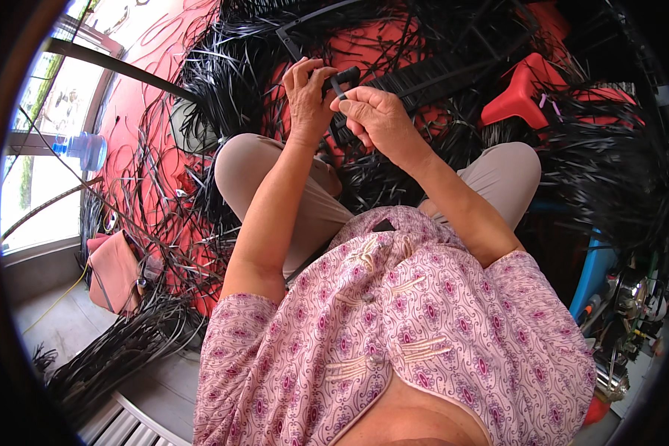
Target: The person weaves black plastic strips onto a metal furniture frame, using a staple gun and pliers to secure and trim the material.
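Above the parted knees of a seated person in beige trousers (249, 175), two bare hands met close together. The right hand (383, 123) was closed in a pinch, its thumb and fingers gripping a narrow, flat, dark-grey strip (337, 88). The strip stood just beside a short, bunched black piece (347, 76) in the gap between the hands. The left hand (308, 93) was half curled, its fingers raised and bent toward the black piece; whether it gripped that piece could not be told, since the thumb was hidden.

Beyond the hands lay a dark, angular frame banded with closely set black strips (424, 88). Loose, glossy black strands (234, 74) spread thickly around it over a red floor covering (137, 204). To the right, near the frame, was a bright red plastic piece with splayed prongs (524, 93), with a dense heap of black strands (595, 167) beside it. At the far left, near the window, was a clear bluish plastic bottle (91, 151); below it lay a folded pink cloth-like item (115, 275) next to a thick black bundle (130, 353).
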### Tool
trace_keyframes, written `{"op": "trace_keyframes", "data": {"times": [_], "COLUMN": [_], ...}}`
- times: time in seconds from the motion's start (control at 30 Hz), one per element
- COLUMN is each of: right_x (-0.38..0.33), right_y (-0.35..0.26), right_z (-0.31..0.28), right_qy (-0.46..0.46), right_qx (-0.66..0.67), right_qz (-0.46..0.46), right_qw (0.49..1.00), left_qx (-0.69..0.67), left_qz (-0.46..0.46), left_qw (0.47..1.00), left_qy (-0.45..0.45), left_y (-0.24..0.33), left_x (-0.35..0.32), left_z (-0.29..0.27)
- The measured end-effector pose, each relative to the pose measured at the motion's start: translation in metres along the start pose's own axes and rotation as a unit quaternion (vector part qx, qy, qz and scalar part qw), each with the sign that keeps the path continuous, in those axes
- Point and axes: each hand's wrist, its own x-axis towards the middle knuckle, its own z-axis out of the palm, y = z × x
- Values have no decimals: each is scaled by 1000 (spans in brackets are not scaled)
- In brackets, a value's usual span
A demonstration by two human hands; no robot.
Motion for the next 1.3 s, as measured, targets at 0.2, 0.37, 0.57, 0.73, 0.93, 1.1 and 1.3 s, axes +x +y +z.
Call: {"op": "trace_keyframes", "data": {"times": [0.2, 0.37, 0.57, 0.73, 0.93, 1.1, 1.3], "right_x": [51, 120, 191, 215, 192, 171, 171], "right_y": [-35, -34, -1, 43, 31, 13, 7], "right_z": [-25, -45, -62, -89, -89, -88, -88], "right_qy": [16, -4, 22, 22, -38, -65, -73], "right_qx": [53, 4, -100, -295, -214, -196, -139], "right_qz": [-7, -8, 95, 79, 121, 90, 42], "right_qw": [998, 1000, 990, 952, 968, 974, 987], "left_qx": [-29, -29, -36, -43, -35, -41, -44], "left_qz": [-22, -29, -40, -41, -57, -47, -44], "left_qw": [999, 999, 998, 998, 997, 998, 998], "left_qy": [1, 28, 18, 33, 33, 27, 32], "left_y": [2, 3, 3, 10, 8, 4, 7], "left_x": [3, 3, 0, 4, 4, 3, 5], "left_z": [-1, 0, 0, 2, 2, 1, 4]}}
